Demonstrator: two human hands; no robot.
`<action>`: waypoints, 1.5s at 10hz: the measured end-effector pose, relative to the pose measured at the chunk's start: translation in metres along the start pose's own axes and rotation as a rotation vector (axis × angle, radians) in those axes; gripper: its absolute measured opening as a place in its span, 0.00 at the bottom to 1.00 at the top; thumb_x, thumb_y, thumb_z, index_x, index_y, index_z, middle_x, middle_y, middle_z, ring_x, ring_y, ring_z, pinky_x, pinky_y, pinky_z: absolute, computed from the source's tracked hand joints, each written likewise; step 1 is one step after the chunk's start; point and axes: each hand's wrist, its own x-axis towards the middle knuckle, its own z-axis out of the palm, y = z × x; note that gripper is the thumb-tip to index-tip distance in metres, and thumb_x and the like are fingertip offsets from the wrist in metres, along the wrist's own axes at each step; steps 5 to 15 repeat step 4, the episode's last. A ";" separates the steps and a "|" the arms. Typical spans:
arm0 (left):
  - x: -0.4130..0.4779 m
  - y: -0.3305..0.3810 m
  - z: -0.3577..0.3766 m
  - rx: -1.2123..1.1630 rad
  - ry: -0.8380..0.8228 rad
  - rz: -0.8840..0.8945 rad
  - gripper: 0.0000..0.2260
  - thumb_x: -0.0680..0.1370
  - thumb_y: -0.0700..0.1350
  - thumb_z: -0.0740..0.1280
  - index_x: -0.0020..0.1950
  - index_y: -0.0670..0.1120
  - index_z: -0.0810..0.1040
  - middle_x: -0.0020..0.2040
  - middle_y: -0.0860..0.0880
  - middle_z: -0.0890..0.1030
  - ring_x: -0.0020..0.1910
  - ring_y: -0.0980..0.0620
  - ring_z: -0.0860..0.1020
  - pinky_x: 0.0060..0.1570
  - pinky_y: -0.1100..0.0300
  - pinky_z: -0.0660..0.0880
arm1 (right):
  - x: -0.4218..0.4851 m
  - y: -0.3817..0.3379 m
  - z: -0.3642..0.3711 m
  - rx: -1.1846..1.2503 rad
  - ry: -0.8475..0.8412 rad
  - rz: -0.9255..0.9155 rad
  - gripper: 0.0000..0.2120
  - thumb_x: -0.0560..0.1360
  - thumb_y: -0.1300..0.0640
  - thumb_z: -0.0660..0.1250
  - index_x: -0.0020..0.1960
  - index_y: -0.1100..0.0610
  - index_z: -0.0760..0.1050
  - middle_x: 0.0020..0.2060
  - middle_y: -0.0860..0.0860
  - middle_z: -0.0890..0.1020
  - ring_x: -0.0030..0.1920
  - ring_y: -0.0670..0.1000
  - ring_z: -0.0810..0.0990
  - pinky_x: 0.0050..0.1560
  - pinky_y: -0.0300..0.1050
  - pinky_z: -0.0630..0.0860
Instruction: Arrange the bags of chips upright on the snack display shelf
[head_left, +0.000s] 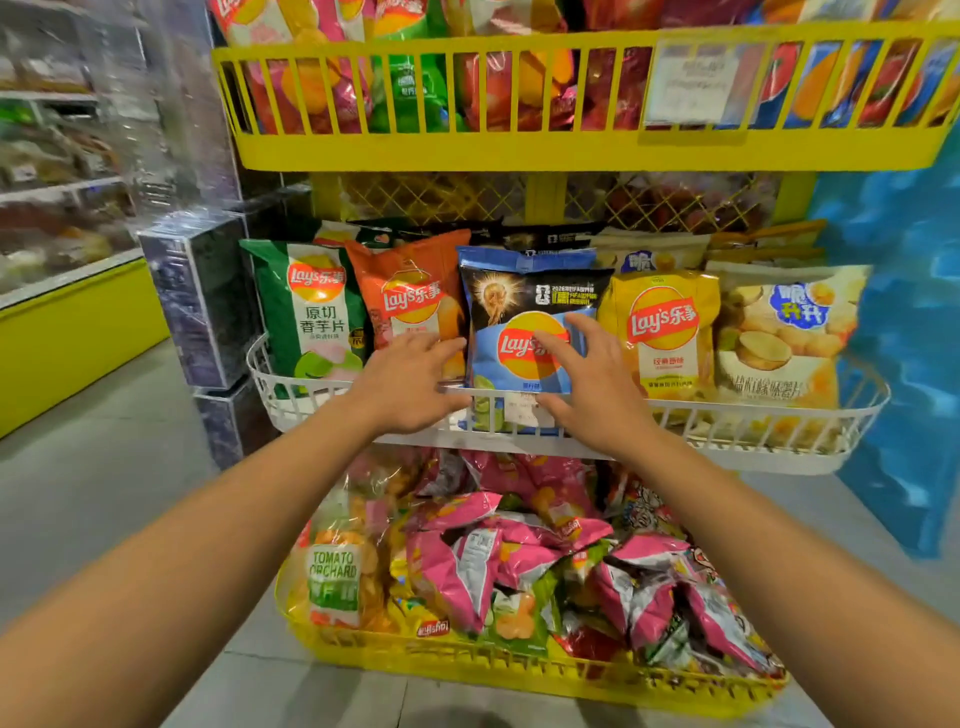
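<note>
On the white basket shelf (753, 410), the blue Lay's bag (524, 291) is standing upright between an orange bag (410, 291) and a yellow bag (660, 322). The left grip (405, 384) and right grip (587, 384) are reaching spread-fingered at its edge and front, clasping nothing, probably steadying it.

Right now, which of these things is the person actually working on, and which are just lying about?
Job: blue bag, left hand, right hand, orange bag, yellow bag, white basket.
Lying about: top yellow basket, pink bags jumbled below, dark cabinet, blue wall.
</note>
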 end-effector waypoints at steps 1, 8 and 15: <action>-0.014 0.025 -0.017 -0.069 -0.193 -0.039 0.36 0.76 0.60 0.66 0.80 0.52 0.57 0.79 0.43 0.61 0.77 0.41 0.58 0.73 0.45 0.60 | 0.001 -0.010 -0.033 0.033 -0.199 0.043 0.32 0.75 0.51 0.69 0.75 0.50 0.61 0.76 0.56 0.57 0.75 0.60 0.56 0.71 0.58 0.63; -0.029 0.079 -0.158 -0.169 -0.555 -0.141 0.32 0.78 0.56 0.67 0.78 0.47 0.61 0.74 0.40 0.69 0.71 0.39 0.68 0.67 0.47 0.69 | 0.017 -0.042 -0.175 0.098 -0.711 0.161 0.29 0.77 0.49 0.65 0.75 0.59 0.64 0.68 0.61 0.73 0.66 0.61 0.72 0.61 0.52 0.70; -0.029 0.079 -0.158 -0.169 -0.555 -0.141 0.32 0.78 0.56 0.67 0.78 0.47 0.61 0.74 0.40 0.69 0.71 0.39 0.68 0.67 0.47 0.69 | 0.017 -0.042 -0.175 0.098 -0.711 0.161 0.29 0.77 0.49 0.65 0.75 0.59 0.64 0.68 0.61 0.73 0.66 0.61 0.72 0.61 0.52 0.70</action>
